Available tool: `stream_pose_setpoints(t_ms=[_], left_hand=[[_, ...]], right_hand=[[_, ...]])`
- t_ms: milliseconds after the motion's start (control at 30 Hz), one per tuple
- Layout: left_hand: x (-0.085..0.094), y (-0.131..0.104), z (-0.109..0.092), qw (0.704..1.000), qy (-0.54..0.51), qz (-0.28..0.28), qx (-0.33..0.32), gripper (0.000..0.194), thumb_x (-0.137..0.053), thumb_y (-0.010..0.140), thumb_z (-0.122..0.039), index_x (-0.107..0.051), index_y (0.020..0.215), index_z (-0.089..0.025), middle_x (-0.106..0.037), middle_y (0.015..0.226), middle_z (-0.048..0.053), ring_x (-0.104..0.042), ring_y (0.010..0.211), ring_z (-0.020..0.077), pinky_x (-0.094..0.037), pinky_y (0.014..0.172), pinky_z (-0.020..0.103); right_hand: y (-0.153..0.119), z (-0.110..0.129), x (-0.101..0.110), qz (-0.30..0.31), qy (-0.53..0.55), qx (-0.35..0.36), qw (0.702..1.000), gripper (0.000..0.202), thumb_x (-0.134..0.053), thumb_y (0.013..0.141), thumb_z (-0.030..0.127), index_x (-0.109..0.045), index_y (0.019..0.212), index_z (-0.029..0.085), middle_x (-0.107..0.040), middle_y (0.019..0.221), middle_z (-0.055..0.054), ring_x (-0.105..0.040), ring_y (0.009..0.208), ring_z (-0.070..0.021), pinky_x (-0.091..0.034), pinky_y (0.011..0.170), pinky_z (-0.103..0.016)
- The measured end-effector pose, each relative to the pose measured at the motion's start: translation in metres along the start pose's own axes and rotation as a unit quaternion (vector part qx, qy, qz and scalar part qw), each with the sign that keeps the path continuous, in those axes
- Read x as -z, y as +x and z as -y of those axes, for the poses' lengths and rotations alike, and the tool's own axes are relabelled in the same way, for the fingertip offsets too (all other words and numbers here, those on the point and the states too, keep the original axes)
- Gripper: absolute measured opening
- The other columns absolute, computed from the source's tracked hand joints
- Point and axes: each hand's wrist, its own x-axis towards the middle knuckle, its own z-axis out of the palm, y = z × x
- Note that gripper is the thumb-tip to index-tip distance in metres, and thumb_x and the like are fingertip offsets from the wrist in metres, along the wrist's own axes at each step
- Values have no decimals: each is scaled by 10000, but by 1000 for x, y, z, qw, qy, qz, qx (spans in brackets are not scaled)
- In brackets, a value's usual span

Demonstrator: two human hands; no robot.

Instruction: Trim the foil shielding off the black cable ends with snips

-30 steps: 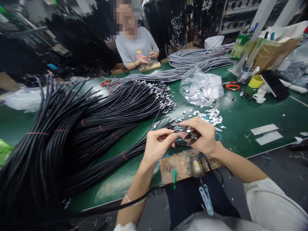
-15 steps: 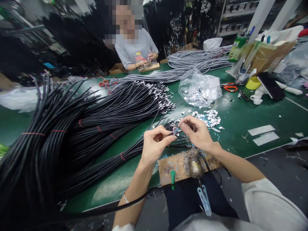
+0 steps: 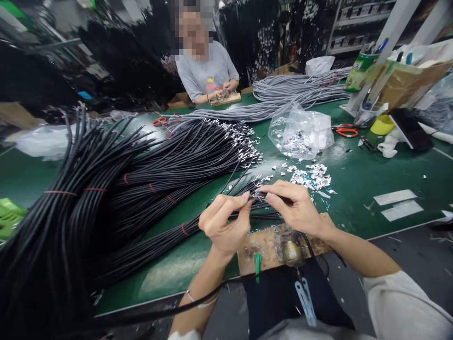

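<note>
My left hand (image 3: 226, 222) pinches a black cable near its end, where thin coloured wires (image 3: 257, 192) stick out. My right hand (image 3: 295, 205) is closed at those wires, with a dark object partly hidden in its palm. The fingertips of both hands almost meet. Below them lies a wooden board (image 3: 247, 257) with a lumpy metal fixture (image 3: 290, 245) and a green clip (image 3: 258, 267) on it. A light blue clip (image 3: 305, 300) hangs at the board's front. Bundles of black cables (image 3: 170, 165) with white-tipped ends fill the left side.
Behind the hands are foil scraps (image 3: 313, 177) and a clear plastic bag (image 3: 300, 132). Orange-handled scissors (image 3: 347, 131), a phone (image 3: 410, 129) and a green can (image 3: 363, 71) stand or lie at right. Across the green table (image 3: 354, 189), a person (image 3: 208, 71) works beside grey cables (image 3: 300, 89).
My left hand has turned, its fingers now folded more closely round the cable end. My right fingers have moved nearer to the wires. The whole view has shifted slightly.
</note>
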Motion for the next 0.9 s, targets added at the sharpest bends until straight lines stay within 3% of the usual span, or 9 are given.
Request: stream_pose_setpoints(t_ms=[367,600,667,767,900], left_hand=[[0,-1,-3,999,38,13,-18,209,-735,630,-4,-656,753,-153,-625,638,-36,-538,537,62,-442,528,180],[5,3,-9,995,64,81,-3,54,-681,743,-96,-676,775,-139,-663,649,-9,-547,513,59,-396,492,174],[7,3,-9,993,41,110,30,71,-625,791,-109,-675,751,-140,-665,644,3,-573,536,72,-402,508,181],[8,3,-9,976,-35,166,136,195,-555,854,-175,-657,691,-149,-623,585,-1,-545,488,71,-386,484,189],[8,6,-7,909,-186,225,298,377,-490,902,-337,-584,591,-146,-457,413,-41,-376,335,44,-285,375,195]], right_hand=[[1,-1,-2,0,46,-47,998,207,-552,880,237,-728,981,203,-711,810,-27,-588,650,-95,-449,580,-232],[-1,3,0,-38,0,-24,999,205,-565,869,208,-720,1000,190,-716,824,-38,-599,667,-108,-462,599,-249],[-1,3,0,-41,-14,-6,999,201,-568,865,198,-718,998,177,-719,832,-42,-606,676,-111,-467,608,-252],[-2,3,0,-42,-29,4,999,194,-572,862,193,-716,988,164,-719,831,-45,-611,686,-114,-472,618,-256],[-1,1,0,-36,-34,4,999,186,-573,862,206,-717,967,151,-705,798,-45,-599,661,-108,-464,604,-249]])
